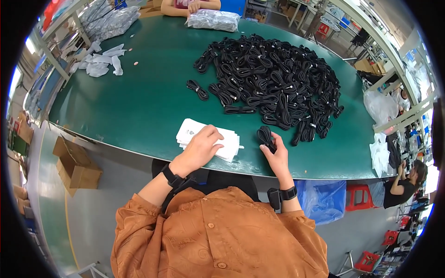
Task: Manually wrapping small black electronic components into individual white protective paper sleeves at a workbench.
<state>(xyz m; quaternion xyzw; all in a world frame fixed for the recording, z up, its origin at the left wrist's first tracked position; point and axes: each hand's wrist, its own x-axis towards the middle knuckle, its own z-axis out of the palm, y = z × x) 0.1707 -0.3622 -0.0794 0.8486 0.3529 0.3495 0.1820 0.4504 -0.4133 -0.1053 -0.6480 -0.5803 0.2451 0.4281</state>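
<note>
A stack of white flat bags [191, 131] lies near the table's front edge. My left hand [202, 147] rests over the stack, its fingers bent and a gap showing between thumb and forefinger; I see nothing gripped in it. To the right, my right hand [277, 155] holds a coiled black cable [265, 135] between thumb and fingers, just above the table. Beyond both hands spreads a large heap of coiled black cables [278, 74]. One single cable coil [197, 90] lies apart at the heap's left.
The green table [139, 97] curves across the view. Crumpled plastic scraps [99, 60] lie at its far left. Opposite, a person's hands [194, 5] rest by a clear-wrapped bundle [213, 20]. A blue plastic bag [322, 199] and red stool [359, 197] stand below the right edge; an open cardboard box [76, 167] sits left.
</note>
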